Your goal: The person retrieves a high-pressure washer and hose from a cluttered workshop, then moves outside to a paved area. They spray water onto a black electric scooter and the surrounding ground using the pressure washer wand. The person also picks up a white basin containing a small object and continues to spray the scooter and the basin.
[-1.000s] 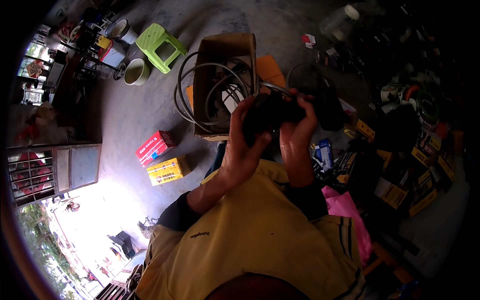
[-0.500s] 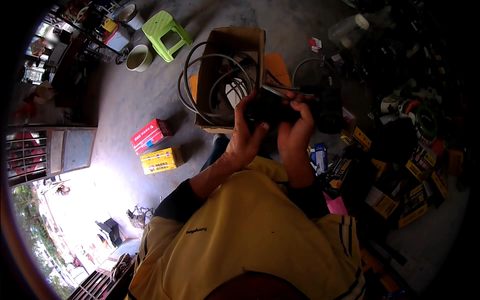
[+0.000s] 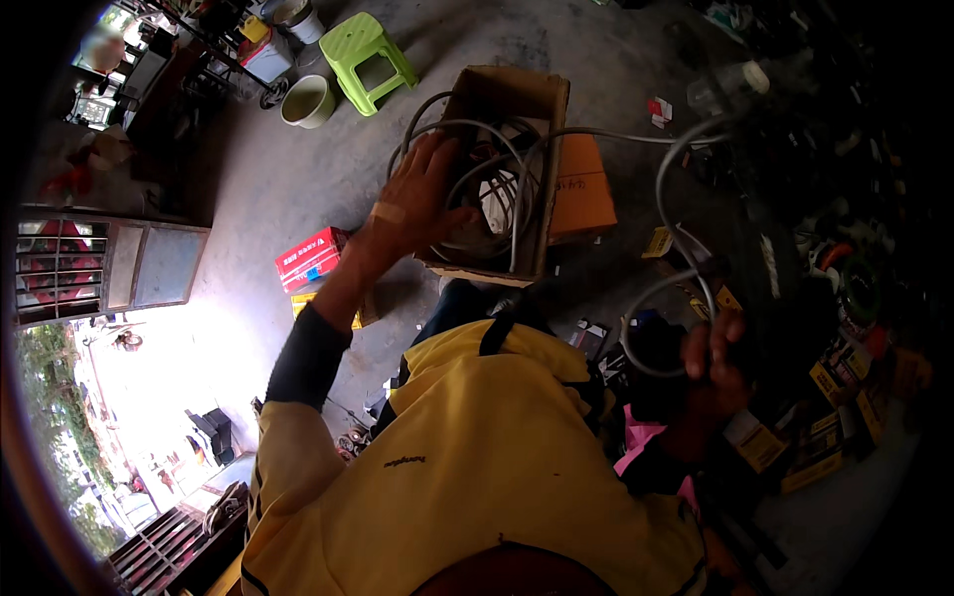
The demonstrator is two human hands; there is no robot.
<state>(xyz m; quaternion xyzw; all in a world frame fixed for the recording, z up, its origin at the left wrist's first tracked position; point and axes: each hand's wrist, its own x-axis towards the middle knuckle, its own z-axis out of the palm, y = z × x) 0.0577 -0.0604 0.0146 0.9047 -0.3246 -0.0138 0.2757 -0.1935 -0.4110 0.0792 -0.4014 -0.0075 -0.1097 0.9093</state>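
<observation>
My left hand (image 3: 422,199) reaches over the left side of an open cardboard box (image 3: 558,109), fingers stretched out, thumb apart. It lies over or against a coil of grey cable (image 3: 525,189); firm contact cannot be made out. From the box the cable runs out to the right and hangs in loops close to my right hand (image 3: 717,363). That hand is low on the right with its fingers bent. Deep shadow hides what they close on, beside the loop's lower end.
An orange-brown carton (image 3: 581,189) adjoins the box on its right. A red box (image 3: 311,258) and a yellow box lie left of it. Farther off are a green stool (image 3: 360,50) and a pale bucket (image 3: 308,102). Yellow-black cartons (image 3: 755,442) and dark clutter cover the right side.
Both hands were together on a black object in front of the box. My left hand has moved left onto the coil; my right has swung right and nearer, and cable now stretches out of the box.
</observation>
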